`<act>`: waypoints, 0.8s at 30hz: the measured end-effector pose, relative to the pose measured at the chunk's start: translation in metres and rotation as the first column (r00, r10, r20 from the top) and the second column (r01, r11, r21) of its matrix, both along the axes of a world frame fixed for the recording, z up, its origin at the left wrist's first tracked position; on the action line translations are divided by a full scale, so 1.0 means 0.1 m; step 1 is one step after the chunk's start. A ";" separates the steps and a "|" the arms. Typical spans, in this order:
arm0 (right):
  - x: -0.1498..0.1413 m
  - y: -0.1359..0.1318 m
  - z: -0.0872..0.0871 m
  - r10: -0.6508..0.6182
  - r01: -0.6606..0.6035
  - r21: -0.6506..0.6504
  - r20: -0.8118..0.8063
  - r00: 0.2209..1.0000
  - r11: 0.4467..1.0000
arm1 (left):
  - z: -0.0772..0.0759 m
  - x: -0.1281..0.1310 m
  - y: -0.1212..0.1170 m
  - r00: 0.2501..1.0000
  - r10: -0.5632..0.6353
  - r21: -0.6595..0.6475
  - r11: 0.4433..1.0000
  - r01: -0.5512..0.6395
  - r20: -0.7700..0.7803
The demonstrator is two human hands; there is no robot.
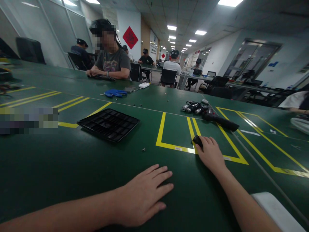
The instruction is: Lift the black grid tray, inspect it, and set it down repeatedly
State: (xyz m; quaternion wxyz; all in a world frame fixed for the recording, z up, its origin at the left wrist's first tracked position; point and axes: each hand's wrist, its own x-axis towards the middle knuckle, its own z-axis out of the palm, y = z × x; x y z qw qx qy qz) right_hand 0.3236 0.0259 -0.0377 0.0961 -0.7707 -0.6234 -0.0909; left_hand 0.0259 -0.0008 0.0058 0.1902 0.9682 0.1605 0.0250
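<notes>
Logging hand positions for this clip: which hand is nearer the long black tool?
Right. The right hand, grasping a small black object, is just short of the long black tool; the left hand lies farther back and left.

A hand could pass over the table (60, 167) on the near side of the black panel (109, 125), as far as the left hand (143, 195), which blocks the panel's near right. Right of the panel, a small metal piece (143, 149) sits in a lane ending at the right hand (212, 155) and its black object (197, 141). A blue glove (115, 93) behind the panel and black tools (220, 121) well to its right obstruct passage.
</notes>
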 end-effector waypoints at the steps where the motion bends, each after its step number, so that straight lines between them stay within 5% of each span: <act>1: 0.00 0.00 -0.01 0.002 -0.002 -0.006 -0.015 1.000 1.000 | -0.04 -0.01 0.06 0.999 0.028 0.032 0.999 -0.028 0.022; 7: -0.02 0.02 -0.05 0.006 -0.006 0.020 -0.009 1.000 1.000 | -0.20 -0.11 0.53 0.918 0.396 0.287 0.880 -0.379 0.000; 14: 0.04 0.02 -0.11 0.022 -0.022 0.020 0.003 1.000 1.000 | -0.12 -0.21 0.68 0.923 0.375 0.272 0.900 -0.341 -0.082; 17: 0.04 0.02 -0.11 0.026 -0.026 0.018 0.003 1.000 0.999 | -0.12 -0.31 0.81 0.904 0.415 0.157 0.891 -0.426 0.102; 20: 0.04 0.02 -0.10 0.027 -0.027 0.014 0.004 1.000 1.000 | -0.11 -0.44 0.99 0.754 0.593 -0.117 0.802 -0.586 0.283; 22: 0.03 0.02 -0.10 0.027 -0.027 0.012 0.004 1.000 1.000 | -0.07 -0.52 1.08 0.643 0.707 -0.252 0.706 -0.661 0.294; 24: 0.03 0.02 -0.09 0.022 -0.022 0.008 0.000 1.000 1.000 | -0.03 -0.56 1.11 0.645 0.722 -0.255 0.692 -0.675 0.253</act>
